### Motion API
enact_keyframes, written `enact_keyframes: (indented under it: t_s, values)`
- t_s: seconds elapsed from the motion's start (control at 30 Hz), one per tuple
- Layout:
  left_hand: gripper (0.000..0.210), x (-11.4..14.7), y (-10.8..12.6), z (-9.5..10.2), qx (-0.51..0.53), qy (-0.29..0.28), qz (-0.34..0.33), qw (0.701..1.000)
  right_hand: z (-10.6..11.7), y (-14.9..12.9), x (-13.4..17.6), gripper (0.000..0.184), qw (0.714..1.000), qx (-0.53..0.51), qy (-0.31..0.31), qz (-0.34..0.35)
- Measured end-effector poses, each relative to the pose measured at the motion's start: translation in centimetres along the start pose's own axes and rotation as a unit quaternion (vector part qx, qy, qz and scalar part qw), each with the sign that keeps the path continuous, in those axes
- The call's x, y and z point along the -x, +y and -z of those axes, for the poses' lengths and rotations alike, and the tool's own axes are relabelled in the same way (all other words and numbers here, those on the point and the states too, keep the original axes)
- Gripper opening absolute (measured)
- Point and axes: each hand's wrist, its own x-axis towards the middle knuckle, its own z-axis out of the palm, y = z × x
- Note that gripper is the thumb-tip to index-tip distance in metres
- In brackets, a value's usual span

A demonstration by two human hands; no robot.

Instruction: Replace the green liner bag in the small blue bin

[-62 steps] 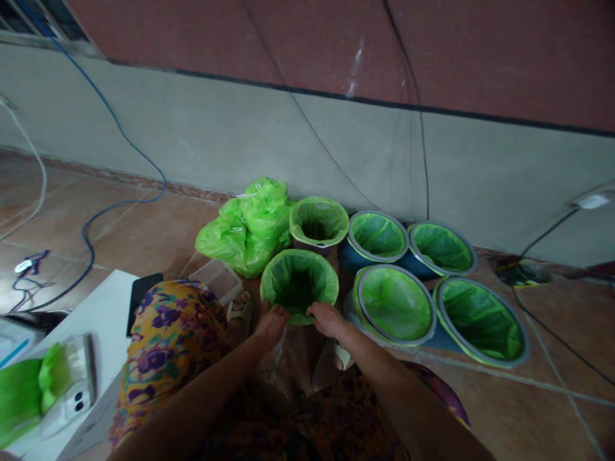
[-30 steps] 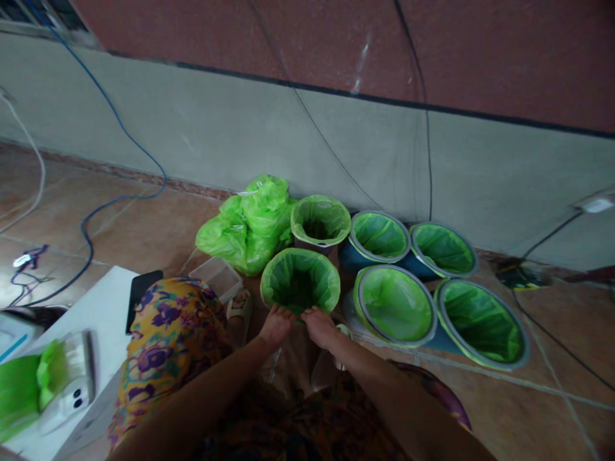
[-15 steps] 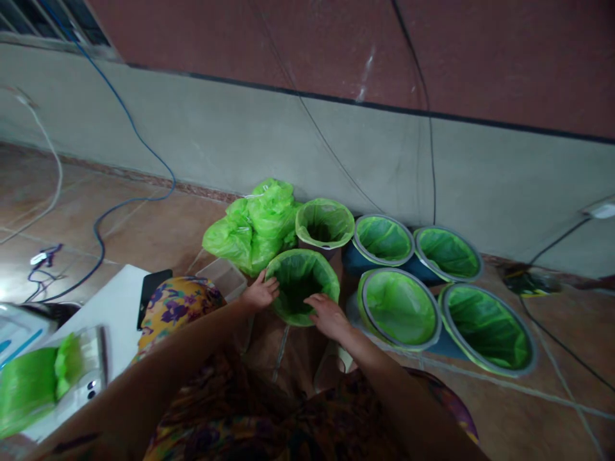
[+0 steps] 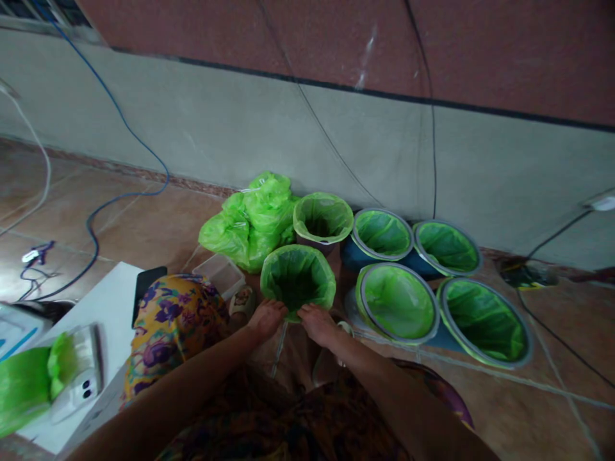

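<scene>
Head view: just below frame centre, a green bin liner (image 4: 296, 264) is pinched at its near rim by the left hand (image 4: 269, 317) and right hand (image 4: 318, 321); probably light, soft, slippery, best held there.

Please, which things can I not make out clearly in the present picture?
All in the head view:
Bottom of the lined bin between the hands: lost in dark shadow.
Thumbs of the left hand and right hand: hidden by the hands themselves, so their grip is unclear.
Green plastic: cut off by the left edge.
Contents of the heaped green bags: hidden by crumpled plastic.
</scene>
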Motion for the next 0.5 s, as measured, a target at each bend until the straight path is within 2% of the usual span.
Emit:
enact_keyframes:
  t_s: [0.23, 0.4, 0.5]
  values:
    - [0.019, -0.8, -1.9, -1.9, -0.048, 0.018, -0.049, 0.997, -1.9, 2.0, -0.7, 0.026, 0.998, 0.027, -0.031, -0.039]
    - [0.024, -1.2, -2.4, -2.3, -0.066, 0.02, -0.065, 0.996, -2.1, 2.8, -1.2, 0.027, 0.996, 0.047, -0.045, -0.059]
    - [0.024, -2.1, -3.4, -2.2, -0.073, 0.012, -0.077, 0.994, -2.2, 2.1, -1.2, 0.027, 0.995, 0.048, -0.053, -0.065]
